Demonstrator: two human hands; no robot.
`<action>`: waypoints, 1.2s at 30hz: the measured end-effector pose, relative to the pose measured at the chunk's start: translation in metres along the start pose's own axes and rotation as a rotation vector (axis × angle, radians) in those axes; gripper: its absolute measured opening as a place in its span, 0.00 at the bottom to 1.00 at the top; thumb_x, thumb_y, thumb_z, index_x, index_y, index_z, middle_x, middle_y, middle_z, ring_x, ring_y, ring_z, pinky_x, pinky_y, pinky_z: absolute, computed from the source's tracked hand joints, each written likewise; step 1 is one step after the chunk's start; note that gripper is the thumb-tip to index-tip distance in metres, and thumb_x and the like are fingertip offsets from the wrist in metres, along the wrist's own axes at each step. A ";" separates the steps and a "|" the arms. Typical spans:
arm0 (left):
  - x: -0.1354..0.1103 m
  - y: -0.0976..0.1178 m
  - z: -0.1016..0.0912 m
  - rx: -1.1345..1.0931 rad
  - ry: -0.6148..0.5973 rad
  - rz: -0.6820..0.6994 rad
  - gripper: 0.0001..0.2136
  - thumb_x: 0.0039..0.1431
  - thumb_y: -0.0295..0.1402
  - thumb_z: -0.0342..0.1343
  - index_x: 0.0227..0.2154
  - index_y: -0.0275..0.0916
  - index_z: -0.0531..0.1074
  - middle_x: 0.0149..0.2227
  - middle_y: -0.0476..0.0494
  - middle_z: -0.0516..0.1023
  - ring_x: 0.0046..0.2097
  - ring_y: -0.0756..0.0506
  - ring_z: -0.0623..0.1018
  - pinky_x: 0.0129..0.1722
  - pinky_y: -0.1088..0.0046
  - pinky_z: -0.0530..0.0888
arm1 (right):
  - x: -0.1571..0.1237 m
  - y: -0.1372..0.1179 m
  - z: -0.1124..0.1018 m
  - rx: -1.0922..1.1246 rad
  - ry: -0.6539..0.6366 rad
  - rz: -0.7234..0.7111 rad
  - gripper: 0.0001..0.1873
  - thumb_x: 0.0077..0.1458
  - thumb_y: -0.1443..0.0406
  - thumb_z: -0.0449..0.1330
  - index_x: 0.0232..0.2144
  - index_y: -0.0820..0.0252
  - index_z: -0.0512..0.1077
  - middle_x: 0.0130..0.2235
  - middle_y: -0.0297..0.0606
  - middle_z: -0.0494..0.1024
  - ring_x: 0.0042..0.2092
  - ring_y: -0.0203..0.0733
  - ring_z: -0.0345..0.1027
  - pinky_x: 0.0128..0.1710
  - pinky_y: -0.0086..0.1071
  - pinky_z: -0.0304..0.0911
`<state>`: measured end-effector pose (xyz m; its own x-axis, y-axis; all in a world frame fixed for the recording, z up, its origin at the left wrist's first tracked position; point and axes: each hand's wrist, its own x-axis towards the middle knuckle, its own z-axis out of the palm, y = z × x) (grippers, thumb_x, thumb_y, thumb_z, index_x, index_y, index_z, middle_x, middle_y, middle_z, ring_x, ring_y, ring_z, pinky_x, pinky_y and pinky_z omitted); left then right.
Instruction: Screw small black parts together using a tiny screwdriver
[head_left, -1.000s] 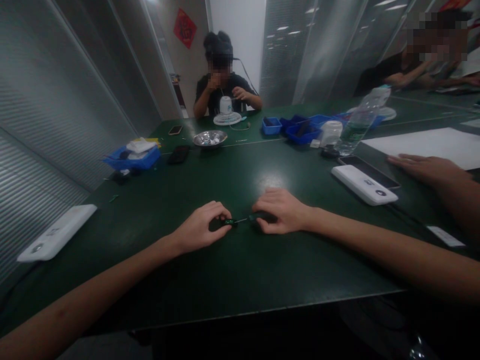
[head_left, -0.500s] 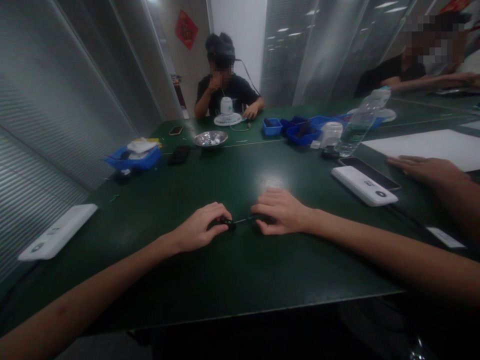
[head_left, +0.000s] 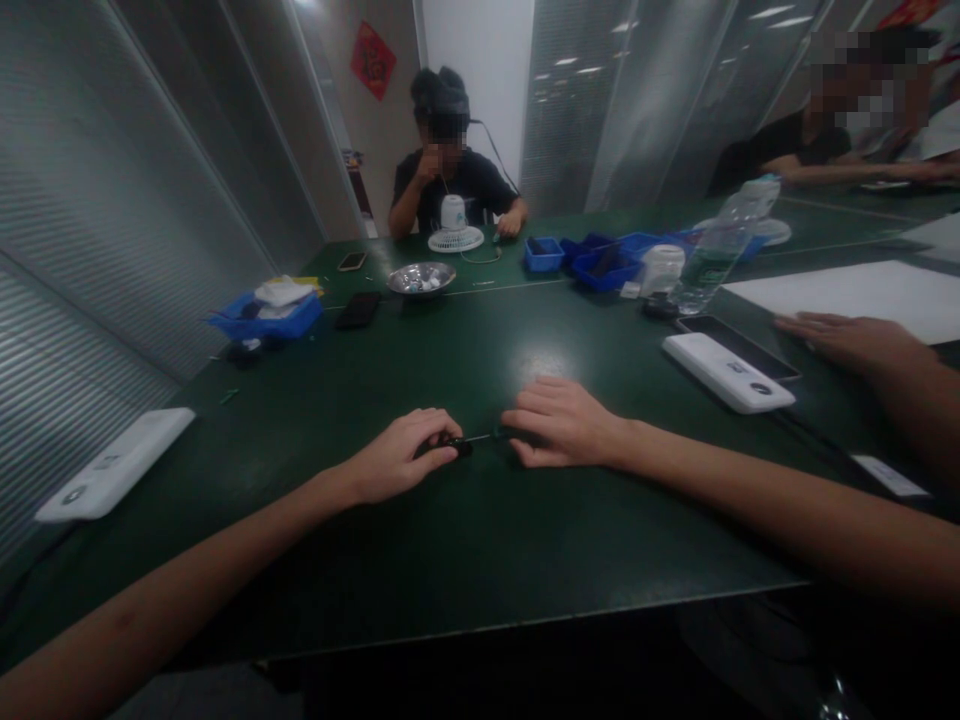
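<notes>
My left hand [head_left: 401, 452] is closed around a small black object [head_left: 459, 446], pinched between thumb and fingers just above the green table [head_left: 360, 570]. Most of that object is hidden by the hand, so its kind cannot be told. Opposite it, my right hand [head_left: 559, 425] curls around the dark handle of a screwdriver, which lies level. The thin metal shaft of the screwdriver [head_left: 478, 437] points left and its tip meets the black object. Both forearms come in from the lower corners.
A white power bank [head_left: 727, 372], a phone [head_left: 739, 347] and a plastic bottle [head_left: 716, 250] lie or stand to the right, near another person's hand [head_left: 862, 340]. A second power bank [head_left: 116, 465] is at left. Farther back are a metal bowl [head_left: 421, 280], blue trays [head_left: 274, 318] and a fan [head_left: 455, 238].
My hands stay almost in place, with the screwdriver still against the black object. Across the table, the seated person's hand has shifted slightly. A sheet at far right has moved.
</notes>
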<state>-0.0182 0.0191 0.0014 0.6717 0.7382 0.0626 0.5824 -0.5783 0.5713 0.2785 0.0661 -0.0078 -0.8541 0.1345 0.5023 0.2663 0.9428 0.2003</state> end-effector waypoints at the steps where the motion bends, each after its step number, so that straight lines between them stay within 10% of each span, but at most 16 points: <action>1: 0.000 0.000 0.000 0.001 0.000 -0.001 0.10 0.71 0.38 0.51 0.45 0.38 0.73 0.40 0.44 0.73 0.41 0.45 0.71 0.41 0.68 0.67 | 0.000 0.000 -0.001 -0.011 -0.003 -0.003 0.14 0.65 0.59 0.54 0.44 0.62 0.72 0.33 0.37 0.72 0.33 0.40 0.60 0.33 0.34 0.53; 26: 0.003 0.005 0.006 0.005 0.007 0.120 0.11 0.69 0.39 0.56 0.46 0.39 0.75 0.41 0.43 0.75 0.43 0.45 0.73 0.44 0.68 0.66 | 0.011 -0.015 -0.009 -0.055 -0.085 -0.125 0.12 0.71 0.62 0.52 0.50 0.62 0.70 0.35 0.37 0.71 0.35 0.40 0.61 0.33 0.35 0.50; 36: 0.005 0.004 0.008 -0.018 0.041 0.140 0.09 0.68 0.35 0.56 0.46 0.38 0.75 0.43 0.41 0.74 0.46 0.43 0.73 0.47 0.66 0.69 | 0.014 -0.026 -0.005 0.195 -0.103 0.068 0.18 0.72 0.57 0.51 0.51 0.64 0.70 0.39 0.41 0.75 0.39 0.41 0.67 0.38 0.34 0.60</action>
<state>-0.0089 0.0175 -0.0026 0.7263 0.6644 0.1761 0.4758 -0.6709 0.5688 0.2618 0.0417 -0.0018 -0.8810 0.2209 0.4183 0.2423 0.9702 -0.0020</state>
